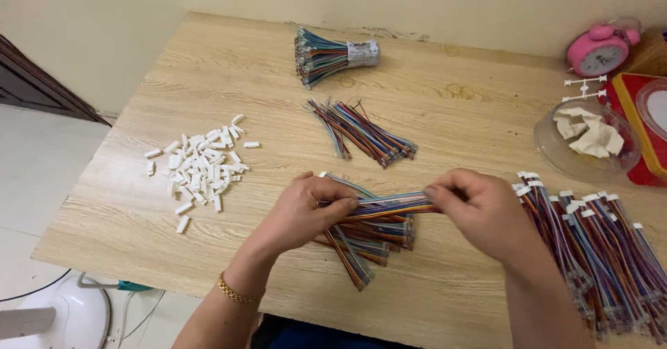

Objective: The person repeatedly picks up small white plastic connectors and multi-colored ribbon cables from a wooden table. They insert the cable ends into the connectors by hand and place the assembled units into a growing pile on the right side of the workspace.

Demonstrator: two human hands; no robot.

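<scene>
My left hand and my right hand hold one flat multicoloured ribbon wire stretched between them, each pinching an end. Under the hands lies a loose pile of similar short wires on the wooden table. A heap of small white plastic connectors sits to the left of my left hand. To the right of my right hand lies a large batch of wires with white connectors fitted. A gold bracelet is on my left wrist.
Another loose wire bunch lies mid-table and a taped bundle behind it. At the right stand a clear bowl of white pieces, a pink alarm clock and a red box. A white fan base is on the floor.
</scene>
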